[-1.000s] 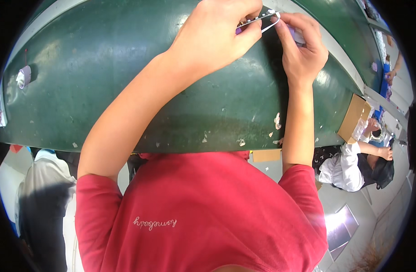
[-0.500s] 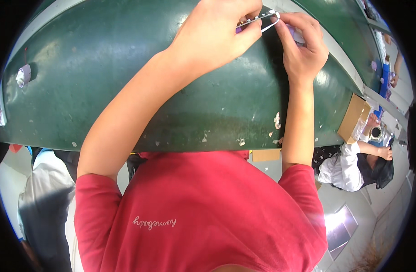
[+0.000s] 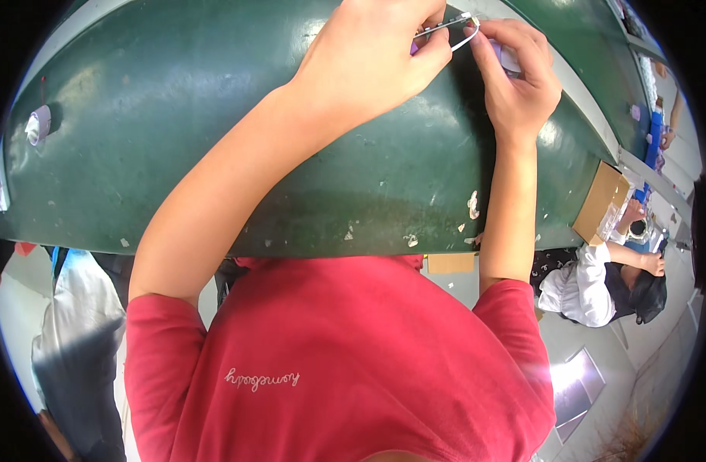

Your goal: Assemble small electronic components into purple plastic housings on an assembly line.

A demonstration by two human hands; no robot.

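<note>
Currently both hands work at upper frame: left hand (image 3: 368, 61) and right hand (image 3: 518, 85) pinch a thin white wire loop (image 3: 459, 35) above the green table (image 3: 176, 154); assembly appears unfinished.

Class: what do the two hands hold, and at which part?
Left hand and right hand each pinch one end of a thin strip with a wire loop.

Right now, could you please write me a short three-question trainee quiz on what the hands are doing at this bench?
1. True or false: both hands meet at the bench's far edge.
2. Which hand pinches the white wire loop? A) left B) right C) neither
3. What stands at the bench's right end?

Key:
1. True: the left hand and right hand work together at the far edge of the green bench.
2. B; the wire loop runs between the hands to a thin strip in the left grip.
3. A cardboard box.
</note>
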